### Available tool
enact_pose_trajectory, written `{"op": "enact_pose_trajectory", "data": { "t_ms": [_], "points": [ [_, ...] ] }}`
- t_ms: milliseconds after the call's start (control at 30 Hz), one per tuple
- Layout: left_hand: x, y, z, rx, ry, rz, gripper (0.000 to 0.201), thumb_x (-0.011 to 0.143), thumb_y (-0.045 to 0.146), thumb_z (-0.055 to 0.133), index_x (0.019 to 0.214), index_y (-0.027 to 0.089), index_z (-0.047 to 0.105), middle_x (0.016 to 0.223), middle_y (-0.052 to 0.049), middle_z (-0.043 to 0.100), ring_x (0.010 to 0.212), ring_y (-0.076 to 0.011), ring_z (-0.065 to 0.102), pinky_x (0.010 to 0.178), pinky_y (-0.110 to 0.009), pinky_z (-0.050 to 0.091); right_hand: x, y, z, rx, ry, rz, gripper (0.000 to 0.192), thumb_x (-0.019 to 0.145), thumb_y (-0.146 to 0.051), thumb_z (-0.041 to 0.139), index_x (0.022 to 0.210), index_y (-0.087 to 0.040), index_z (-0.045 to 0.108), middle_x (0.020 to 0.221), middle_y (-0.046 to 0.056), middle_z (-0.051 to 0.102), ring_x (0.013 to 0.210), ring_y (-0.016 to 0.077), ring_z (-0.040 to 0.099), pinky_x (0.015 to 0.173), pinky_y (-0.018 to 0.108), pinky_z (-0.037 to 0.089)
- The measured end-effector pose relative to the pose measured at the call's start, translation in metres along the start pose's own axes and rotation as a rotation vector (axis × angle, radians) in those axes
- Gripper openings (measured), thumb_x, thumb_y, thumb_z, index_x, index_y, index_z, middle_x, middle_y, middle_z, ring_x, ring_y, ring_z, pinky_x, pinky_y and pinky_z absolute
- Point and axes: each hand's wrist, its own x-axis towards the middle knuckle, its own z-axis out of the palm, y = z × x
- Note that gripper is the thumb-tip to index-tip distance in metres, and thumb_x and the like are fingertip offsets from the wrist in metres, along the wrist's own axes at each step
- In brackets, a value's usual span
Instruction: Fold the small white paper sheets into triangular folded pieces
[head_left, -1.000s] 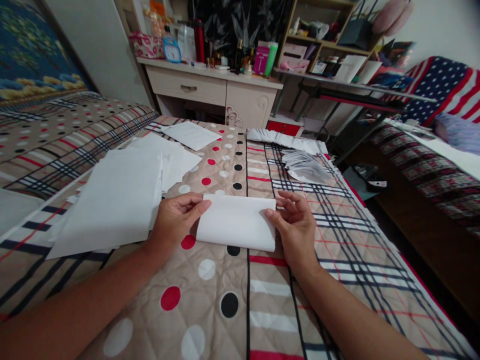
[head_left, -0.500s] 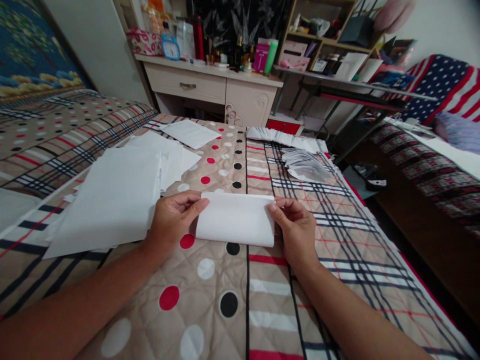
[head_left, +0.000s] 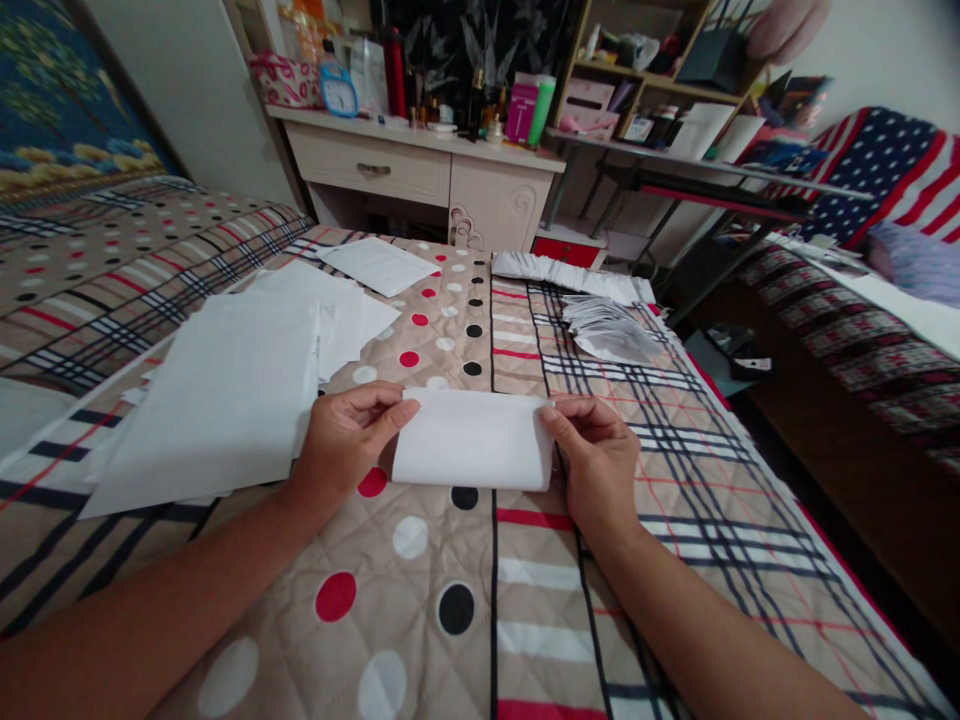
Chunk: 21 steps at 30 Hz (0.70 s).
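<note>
On the head camera I read both hands working on one workpiece, a white sheet (head_left: 472, 440). The sheet is doubled over, its rounded edge facing the camera, and lies centrally over the patterned bedspread (head_left: 390, 590). I cannot tell whether its whole underside touches the cloth.

Left hand (head_left: 349, 440): the thumb presses on the upper face at the far left corner; the index finger lies along the far edge. The pinch is closed on the paper.

Right hand (head_left: 598, 450): the thumb bears on the far right corner, with the other fingers curled behind it. This pinch is likewise closed on the paper.

Surrounding items: a paper stack (head_left: 217, 390) lies just beside the left hand. Beyond it I note a flat paper (head_left: 379, 265). Beyond the right hand lie a fanned bundle (head_left: 604, 328) and, farther back, a long paper row (head_left: 574, 277).
</note>
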Motion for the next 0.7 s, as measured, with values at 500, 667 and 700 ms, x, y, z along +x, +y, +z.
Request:
{"op": "enact_pose_trajectory", "data": {
  "t_ms": [500,667,700],
  "points": [
    [-0.0008,0.0052,0.0020,-0.001,0.015,0.030,0.023,0.065,0.036,0.079,0.072,0.015,0.074,0.081,-0.006,0.069,0.075,-0.0139,0.065,0.069,-0.016,0.055,-0.0002,-0.0001,0.0014,0.055,0.054,-0.028,0.018,0.067,-0.019,0.083,0.068,-0.014,0.066,0.086,0.004,0.067,0.082,0.0131,0.062,0.073,0.023,0.049],
    [-0.0005,0.0048,0.0016,0.019,0.006,0.025,0.024,0.066,0.037,0.079,0.070,0.015,0.072,0.081,-0.006,0.068,0.075,-0.0145,0.064,0.069,-0.018,0.055,0.0001,0.0028,-0.0003,0.058,0.048,-0.018,0.019,0.068,-0.020,0.083,0.067,-0.014,0.064,0.086,0.005,0.067,0.082,0.0138,0.062,0.073,0.025,0.049],
    [-0.0005,0.0041,0.0013,0.018,0.001,0.027,0.024,0.067,0.038,0.079,0.070,0.015,0.072,0.080,-0.005,0.068,0.075,-0.0145,0.064,0.069,-0.018,0.055,0.0002,0.0034,-0.0005,0.062,0.048,-0.018,0.019,0.068,-0.020,0.083,0.067,-0.014,0.064,0.086,0.005,0.067,0.082,0.0140,0.062,0.073,0.025,0.049]
  ]
}}
